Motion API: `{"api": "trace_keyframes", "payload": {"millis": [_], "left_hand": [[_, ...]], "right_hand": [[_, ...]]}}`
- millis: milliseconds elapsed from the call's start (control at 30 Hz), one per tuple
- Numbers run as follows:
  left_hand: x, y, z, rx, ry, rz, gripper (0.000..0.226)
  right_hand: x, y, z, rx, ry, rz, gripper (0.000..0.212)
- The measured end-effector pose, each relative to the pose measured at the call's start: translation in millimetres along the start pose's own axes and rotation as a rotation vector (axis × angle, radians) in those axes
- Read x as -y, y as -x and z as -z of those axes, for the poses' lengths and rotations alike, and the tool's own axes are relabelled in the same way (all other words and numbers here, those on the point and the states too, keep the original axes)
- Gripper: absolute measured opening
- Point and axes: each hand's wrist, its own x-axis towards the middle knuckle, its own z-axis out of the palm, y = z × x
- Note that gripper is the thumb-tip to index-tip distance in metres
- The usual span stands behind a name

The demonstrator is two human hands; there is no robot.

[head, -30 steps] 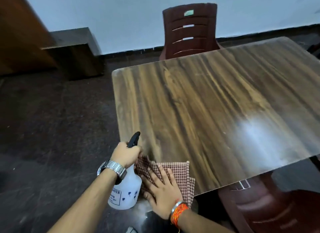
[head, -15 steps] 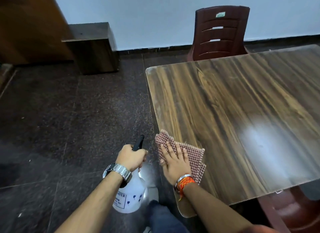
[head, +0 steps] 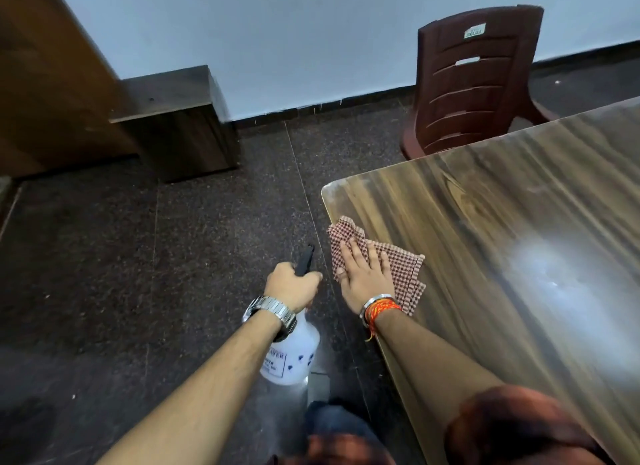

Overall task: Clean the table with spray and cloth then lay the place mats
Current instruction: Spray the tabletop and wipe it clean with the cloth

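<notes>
A red-and-white checked cloth (head: 401, 270) lies folded on the left edge of the glossy wooden table (head: 502, 222), close to its far left corner. My right hand (head: 363, 277) presses flat on the cloth, fingers spread. My left hand (head: 291, 284), with a metal watch on the wrist, grips the black head of a white spray bottle (head: 294, 357). The bottle hangs over the dark floor, just left of the table edge. No place mats are in view.
A maroon plastic chair (head: 474, 77) stands at the table's far side. A dark wooden box (head: 176, 125) sits on the floor by the wall, beside a brown wooden panel (head: 45, 84). A bright glare patch (head: 561, 274) lies on the tabletop.
My right hand has slid the cloth along the table's left edge toward the far corner. The left hand and spray bottle moved along beside it, and my view swung left.
</notes>
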Motion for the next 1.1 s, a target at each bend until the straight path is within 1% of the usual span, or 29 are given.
{"api": "trace_keyframes", "payload": {"millis": [67, 200, 433, 500, 567, 600, 667, 733, 800, 900, 933, 1100], "left_hand": [[-19.9, -30.0, 11.5, 0.001, -0.016, -0.007, 0.034], [-54.7, -88.8, 34.3, 0.023, -0.049, -0.035, 0.031], [-95.2, -188.6, 67.2, 0.129, -0.106, -0.073, 0.026], [-112.5, -223.5, 79.4, 0.171, -0.107, -0.096, 0.025], [-133.8, -254.1, 93.7, 0.202, -0.124, -0.144, 0.026], [-145.8, -271.0, 101.2, 0.214, -0.134, -0.171, 0.027], [-174.0, -303.3, 115.5, 0.236, -0.157, -0.216, 0.026], [-204.1, -329.6, 126.4, 0.264, -0.185, -0.255, 0.029], [-234.8, -352.2, 132.5, 0.295, -0.205, -0.295, 0.030], [-277.4, -382.2, 127.5, 0.333, -0.224, -0.353, 0.029], [-284.7, -386.0, 124.6, 0.336, -0.216, -0.361, 0.030], [-372.2, -449.6, 74.6, 0.398, -0.223, -0.450, 0.031]], "right_hand": [[10.0, -32.2, 4.8, -0.005, -0.003, -0.008, 0.056], [25.2, -90.3, 13.9, 0.010, -0.005, -0.038, 0.055], [41.7, -197.3, 29.1, -0.020, -0.004, -0.094, 0.053], [35.6, -239.3, 39.1, -0.027, -0.053, -0.152, 0.046], [22.2, -273.5, 53.9, -0.052, -0.190, -0.314, 0.036], [16.2, -286.7, 63.4, -0.107, -0.320, -0.435, 0.034], [6.5, -308.7, 90.9, -0.289, -0.599, -0.644, 0.033], [0.2, -326.6, 122.9, -0.442, -0.726, -0.733, 0.034], [-1.9, -344.4, 151.6, -0.525, -0.769, -0.751, 0.034], [-2.6, -369.3, 178.6, -0.628, -0.750, -0.754, 0.029], [2.5, -373.3, 181.7, -0.650, -0.717, -0.730, 0.027], [-9.6, -453.9, 215.2, -0.862, -0.592, -0.603, 0.020]]}}
